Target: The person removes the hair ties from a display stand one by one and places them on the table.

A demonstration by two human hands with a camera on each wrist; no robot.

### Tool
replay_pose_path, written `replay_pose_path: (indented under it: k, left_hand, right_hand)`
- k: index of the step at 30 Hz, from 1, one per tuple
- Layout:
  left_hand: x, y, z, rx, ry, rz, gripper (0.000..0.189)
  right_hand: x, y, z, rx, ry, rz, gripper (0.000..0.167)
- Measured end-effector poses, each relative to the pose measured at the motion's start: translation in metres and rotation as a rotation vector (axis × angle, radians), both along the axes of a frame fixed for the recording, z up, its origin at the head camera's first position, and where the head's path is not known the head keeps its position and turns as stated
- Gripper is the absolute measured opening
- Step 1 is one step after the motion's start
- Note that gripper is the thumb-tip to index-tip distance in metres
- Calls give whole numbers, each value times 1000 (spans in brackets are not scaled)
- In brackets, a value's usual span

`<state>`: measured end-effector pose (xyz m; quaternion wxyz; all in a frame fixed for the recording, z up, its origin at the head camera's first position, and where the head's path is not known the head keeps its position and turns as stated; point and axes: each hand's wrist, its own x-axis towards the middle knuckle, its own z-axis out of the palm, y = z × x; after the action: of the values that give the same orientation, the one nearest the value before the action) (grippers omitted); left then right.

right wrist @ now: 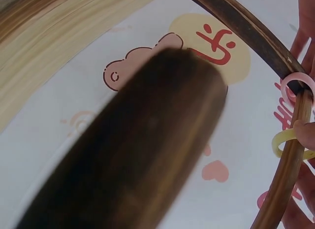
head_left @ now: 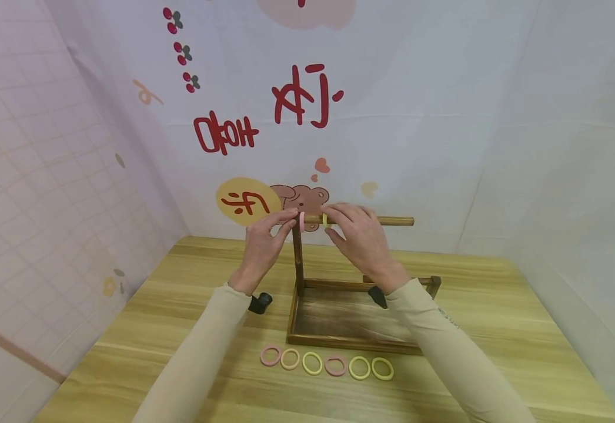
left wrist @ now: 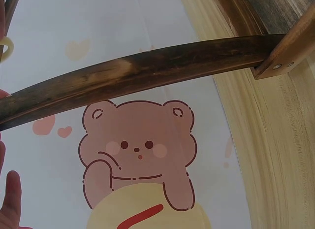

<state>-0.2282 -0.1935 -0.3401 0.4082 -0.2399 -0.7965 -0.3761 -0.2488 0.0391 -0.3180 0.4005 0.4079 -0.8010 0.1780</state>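
Note:
A wooden stand has an upright post (head_left: 298, 258) and a horizontal rod (head_left: 397, 221) reaching right from its top. Around the rod, close against the post, hangs a pink ring (head_left: 301, 222); my left hand (head_left: 261, 245) pinches at it with thumb and index finger. A little to the right, a yellow ring (head_left: 325, 220) encircles the same rod, and my right hand (head_left: 359, 239) pinches it. The right wrist view shows both the pink ring (right wrist: 284, 93) and the yellow ring (right wrist: 277, 140) threaded on the rod. Only fingers of my left hand (left wrist: 11, 202) enter the left wrist view.
Below the rod lies the stand's framed base (head_left: 339, 311), with a shorter post (head_left: 434, 286) at its right. Several pink, peach and yellow rings, among them a yellow ring (head_left: 360, 368), lie in a row in front. A patterned wall cloth (head_left: 418, 158) hangs behind the table (head_left: 196, 276).

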Motion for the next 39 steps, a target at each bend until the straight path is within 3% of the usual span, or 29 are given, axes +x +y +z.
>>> replay_pose_path:
  k: [39]
  left_hand:
    - [-1,0,1,2,-1,2,24]
  right_hand:
    - [1,25,4,16,-22,-50,49]
